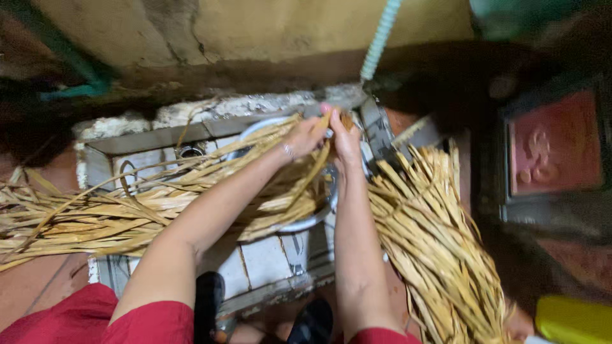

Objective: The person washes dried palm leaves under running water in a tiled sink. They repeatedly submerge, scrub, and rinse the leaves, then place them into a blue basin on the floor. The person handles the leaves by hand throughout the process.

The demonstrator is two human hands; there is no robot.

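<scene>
Both hands meet above the far rim of a round metal basin point(312, 220) that sits on a tiled white platform point(261, 258). The left hand point(303, 137) and the right hand point(344, 137) each pinch the same dry straw-coloured strip point(322, 156), fingers closed on its upper end. A long bundle of strips point(95, 213) runs from the basin out past the platform's left edge — it covers most of that side. A second heap of strips point(433, 248) lies just beside the right forearm, crowding the platform's right edge. Beyond the hands a cracked wall point(255, 28) closes the far side, with a pale ribbed hose point(379, 41) hanging down it. A yellow container point(574, 318) sits at the lower right.
</scene>
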